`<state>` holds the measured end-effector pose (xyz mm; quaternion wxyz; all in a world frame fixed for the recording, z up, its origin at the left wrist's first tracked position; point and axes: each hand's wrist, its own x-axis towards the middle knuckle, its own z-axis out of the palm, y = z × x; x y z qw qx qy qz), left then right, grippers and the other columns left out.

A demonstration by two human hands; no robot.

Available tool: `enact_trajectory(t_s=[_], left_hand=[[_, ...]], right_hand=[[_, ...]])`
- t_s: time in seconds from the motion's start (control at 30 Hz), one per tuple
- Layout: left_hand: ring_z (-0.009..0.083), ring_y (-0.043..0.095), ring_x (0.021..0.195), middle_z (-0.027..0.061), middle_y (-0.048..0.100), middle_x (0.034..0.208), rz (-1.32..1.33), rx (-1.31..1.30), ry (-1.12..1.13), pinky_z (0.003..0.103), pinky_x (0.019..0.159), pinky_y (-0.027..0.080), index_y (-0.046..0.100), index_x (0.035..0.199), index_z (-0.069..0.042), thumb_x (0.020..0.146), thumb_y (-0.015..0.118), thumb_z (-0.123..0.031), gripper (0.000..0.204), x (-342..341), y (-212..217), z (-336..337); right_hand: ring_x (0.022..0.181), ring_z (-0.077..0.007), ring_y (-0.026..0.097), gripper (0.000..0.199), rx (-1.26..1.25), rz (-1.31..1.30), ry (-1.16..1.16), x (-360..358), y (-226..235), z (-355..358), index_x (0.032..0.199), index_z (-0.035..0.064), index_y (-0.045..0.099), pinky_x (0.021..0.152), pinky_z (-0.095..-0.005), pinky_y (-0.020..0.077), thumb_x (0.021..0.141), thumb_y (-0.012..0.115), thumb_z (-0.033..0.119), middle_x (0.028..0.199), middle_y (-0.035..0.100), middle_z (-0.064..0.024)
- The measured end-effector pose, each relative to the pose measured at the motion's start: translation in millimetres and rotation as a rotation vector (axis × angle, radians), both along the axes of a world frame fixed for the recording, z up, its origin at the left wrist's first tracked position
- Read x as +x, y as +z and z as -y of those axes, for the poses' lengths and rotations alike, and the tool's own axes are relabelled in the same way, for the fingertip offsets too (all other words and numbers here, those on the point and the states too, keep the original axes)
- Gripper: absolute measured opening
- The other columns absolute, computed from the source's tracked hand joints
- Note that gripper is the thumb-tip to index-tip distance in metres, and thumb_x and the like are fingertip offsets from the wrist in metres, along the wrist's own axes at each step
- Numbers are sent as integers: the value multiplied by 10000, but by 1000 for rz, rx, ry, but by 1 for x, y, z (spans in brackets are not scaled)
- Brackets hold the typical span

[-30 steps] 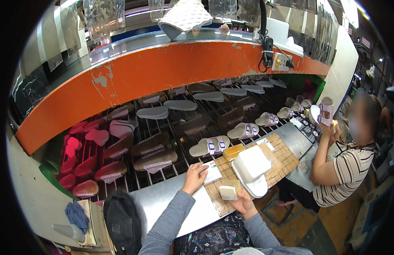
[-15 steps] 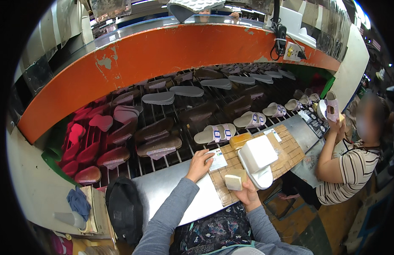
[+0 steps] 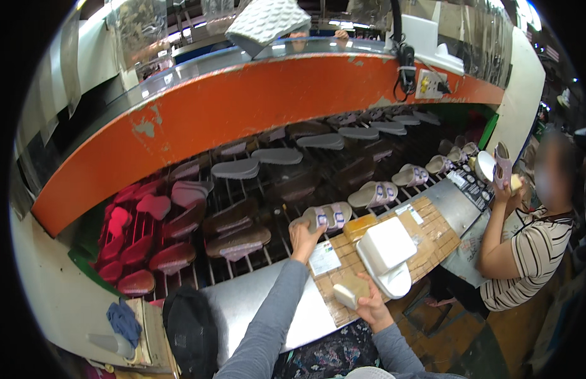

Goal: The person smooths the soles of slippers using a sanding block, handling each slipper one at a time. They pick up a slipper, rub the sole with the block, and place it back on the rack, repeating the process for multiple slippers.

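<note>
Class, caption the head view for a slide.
Left hand grasps a pale two-strap sandal on the conveyor; right hand holds a small cream block.

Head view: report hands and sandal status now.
Left hand gripping the sandal on the conveyor rack. Right hand holding a small block over the bench. White box close beside; nothing blocking.

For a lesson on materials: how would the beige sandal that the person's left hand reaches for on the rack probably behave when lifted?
The sandal looks like thick foam, so probably light. Its flat sole should sit steady, unlikely to roll. The left hand grips its end; the straps may flex a little.
</note>
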<state>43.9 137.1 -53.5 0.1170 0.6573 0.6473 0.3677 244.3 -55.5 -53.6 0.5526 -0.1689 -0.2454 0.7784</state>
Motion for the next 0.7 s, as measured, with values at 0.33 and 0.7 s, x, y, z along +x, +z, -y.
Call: enact_trajectory(t_s=[0.33,0.7], left_hand=[[347,650,798,202,686,844,190,31,-75,405,725,480,719,872,4,769,736,-286,308,-2,-10,2],[350,642,856,189,679,897,313,47,-58,422,788,485,728,895,-10,756,750,-290,314,0,-8,2]], right_hand=[[1232,-256,486,671,-37,-48,8,0,-3,0,1355,111,440,1061,-411,388,754,680,-69,1304,512,-102],[1240,-259,477,680,-58,-39,16,1,-4,-2,1359,115,446,1076,-424,374,748,678,-70,1316,506,-102]])
